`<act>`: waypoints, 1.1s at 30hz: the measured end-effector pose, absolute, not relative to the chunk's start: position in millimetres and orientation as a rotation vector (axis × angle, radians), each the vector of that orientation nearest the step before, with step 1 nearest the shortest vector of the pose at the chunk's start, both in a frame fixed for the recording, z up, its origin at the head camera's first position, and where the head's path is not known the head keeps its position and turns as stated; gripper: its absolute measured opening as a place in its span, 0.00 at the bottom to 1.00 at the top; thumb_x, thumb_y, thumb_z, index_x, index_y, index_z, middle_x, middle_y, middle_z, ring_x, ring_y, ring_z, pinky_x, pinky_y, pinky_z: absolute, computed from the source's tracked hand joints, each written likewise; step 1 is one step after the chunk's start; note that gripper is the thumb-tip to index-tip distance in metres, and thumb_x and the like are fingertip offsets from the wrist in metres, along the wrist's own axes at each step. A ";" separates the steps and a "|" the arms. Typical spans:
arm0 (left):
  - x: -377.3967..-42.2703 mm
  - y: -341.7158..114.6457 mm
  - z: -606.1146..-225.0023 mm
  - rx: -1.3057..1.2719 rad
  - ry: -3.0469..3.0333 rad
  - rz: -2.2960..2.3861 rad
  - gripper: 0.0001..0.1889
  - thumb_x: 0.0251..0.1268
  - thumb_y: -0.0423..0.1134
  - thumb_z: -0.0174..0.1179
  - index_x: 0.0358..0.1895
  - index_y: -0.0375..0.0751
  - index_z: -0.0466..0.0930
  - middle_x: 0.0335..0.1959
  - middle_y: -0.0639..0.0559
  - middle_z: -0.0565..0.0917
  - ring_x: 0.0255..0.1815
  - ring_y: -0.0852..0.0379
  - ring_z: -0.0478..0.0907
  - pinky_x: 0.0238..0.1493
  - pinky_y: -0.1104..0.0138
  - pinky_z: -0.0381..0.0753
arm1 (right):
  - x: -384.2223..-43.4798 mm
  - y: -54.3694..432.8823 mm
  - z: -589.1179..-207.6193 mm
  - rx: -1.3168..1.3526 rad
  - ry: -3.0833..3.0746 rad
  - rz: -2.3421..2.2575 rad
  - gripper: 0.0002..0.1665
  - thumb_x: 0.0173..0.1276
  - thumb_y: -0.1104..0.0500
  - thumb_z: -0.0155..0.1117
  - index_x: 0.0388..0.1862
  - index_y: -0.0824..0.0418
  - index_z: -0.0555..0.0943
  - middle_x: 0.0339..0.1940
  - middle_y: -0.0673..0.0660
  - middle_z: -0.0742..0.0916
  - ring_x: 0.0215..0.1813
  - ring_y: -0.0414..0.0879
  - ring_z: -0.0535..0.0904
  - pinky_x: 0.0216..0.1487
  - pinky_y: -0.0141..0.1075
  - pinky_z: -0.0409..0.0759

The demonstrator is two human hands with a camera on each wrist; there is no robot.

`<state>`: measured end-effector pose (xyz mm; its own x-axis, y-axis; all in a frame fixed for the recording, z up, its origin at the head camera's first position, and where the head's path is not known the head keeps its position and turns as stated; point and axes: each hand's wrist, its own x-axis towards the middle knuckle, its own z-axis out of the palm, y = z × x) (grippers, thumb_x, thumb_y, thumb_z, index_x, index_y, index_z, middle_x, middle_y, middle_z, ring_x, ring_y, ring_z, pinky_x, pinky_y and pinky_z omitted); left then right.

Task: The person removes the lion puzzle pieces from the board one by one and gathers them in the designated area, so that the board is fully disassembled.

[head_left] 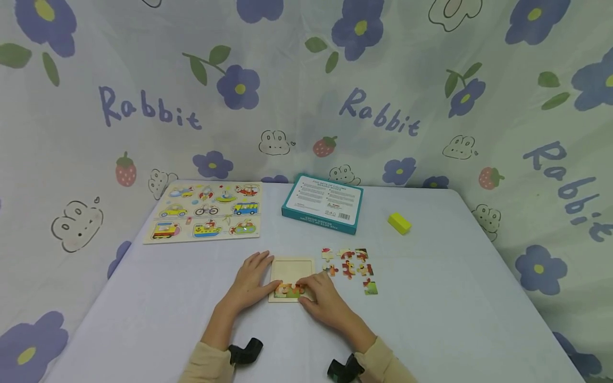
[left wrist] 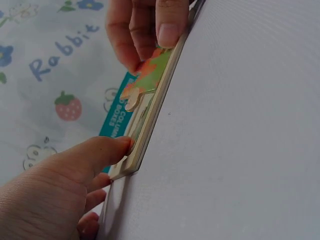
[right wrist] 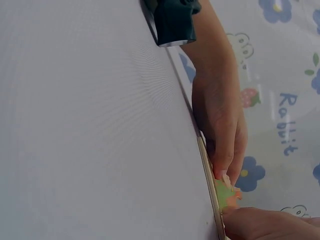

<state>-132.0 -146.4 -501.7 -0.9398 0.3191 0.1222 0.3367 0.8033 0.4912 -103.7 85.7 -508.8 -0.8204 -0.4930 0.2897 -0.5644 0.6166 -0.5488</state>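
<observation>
A small square wooden puzzle tray lies on the table in front of me, with puzzle pieces along its near side. My left hand rests at the tray's left edge, fingers extended and the thumb touching the lower-left corner area. My right hand pinches a green and orange puzzle piece over the tray's near right part. In the left wrist view that piece sits tilted, raised above the tray floor. The right wrist view shows the tray only edge-on, with both hands at it.
Several loose puzzle pieces lie right of the tray. Farther back are a vehicle picture board, a teal and white box and a yellow block. A patterned curtain hangs behind the white table.
</observation>
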 end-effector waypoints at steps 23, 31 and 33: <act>-131.7 -146.1 -500.7 -0.542 -2.934 -0.856 0.33 0.57 0.52 0.60 0.63 0.37 0.66 0.66 0.42 0.63 0.67 0.40 0.53 0.63 0.45 0.54 | -103.4 91.2 -503.6 0.853 -2.546 1.137 0.12 0.61 0.63 0.63 0.44 0.55 0.79 0.30 0.44 0.79 0.33 0.35 0.70 0.31 0.27 0.73; -131.7 -146.0 -500.1 -0.550 -2.948 -0.830 0.34 0.58 0.53 0.60 0.63 0.37 0.66 0.66 0.41 0.62 0.67 0.40 0.53 0.63 0.45 0.54 | -102.2 107.2 -492.1 0.797 -2.648 1.167 0.12 0.61 0.64 0.62 0.45 0.56 0.81 0.32 0.45 0.81 0.36 0.35 0.72 0.35 0.29 0.74; -131.8 -146.2 -499.5 -0.552 -2.951 -0.831 0.34 0.58 0.52 0.60 0.63 0.37 0.66 0.66 0.41 0.62 0.67 0.40 0.52 0.63 0.45 0.54 | -102.0 112.2 -487.2 0.777 -2.661 1.183 0.12 0.61 0.64 0.62 0.45 0.56 0.81 0.33 0.44 0.80 0.36 0.35 0.72 0.36 0.30 0.75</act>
